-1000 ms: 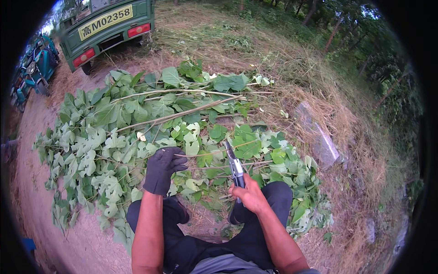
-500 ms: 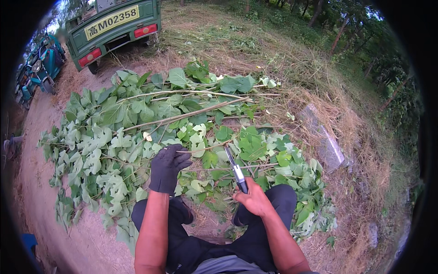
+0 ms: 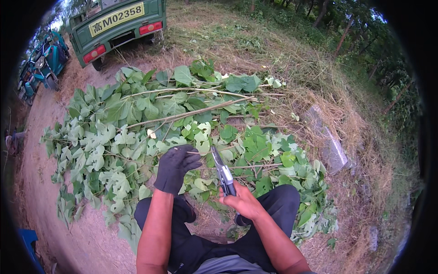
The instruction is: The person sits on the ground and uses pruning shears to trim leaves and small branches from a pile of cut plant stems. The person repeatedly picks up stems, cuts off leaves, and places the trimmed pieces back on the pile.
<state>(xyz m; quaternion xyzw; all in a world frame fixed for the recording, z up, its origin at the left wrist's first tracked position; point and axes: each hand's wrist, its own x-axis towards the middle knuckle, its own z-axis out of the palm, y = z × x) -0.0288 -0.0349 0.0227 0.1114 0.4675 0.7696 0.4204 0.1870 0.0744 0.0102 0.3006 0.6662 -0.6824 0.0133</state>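
Note:
My left hand [image 3: 175,169], in a dark glove, is closed around a thin twig [image 3: 204,153] above the leaves. A short length of that twig sticks out on the right of the glove. My bare right hand [image 3: 241,201] grips pruning shears [image 3: 223,171] with a silver body and dark handles. Their narrow blades point up and away, close to the twig's right end; whether they touch it I cannot tell. Beneath both hands spreads a heap of cut leafy branches [image 3: 107,141], with several long bare stems [image 3: 191,113] lying across its far part.
A green cargo vehicle [image 3: 119,34] stands at the far left, beside a teal three-wheeler [image 3: 45,61]. At the right a pale stone block [image 3: 332,148] lies in dry grass. Trees [image 3: 346,34] line the far right. My bent knees [image 3: 280,208] flank the near edge of the heap.
The shears have moved left, closer to my gloved hand. Less of the twig shows beyond the glove. My left hand sits slightly further right, and the whole view has shifted a little.

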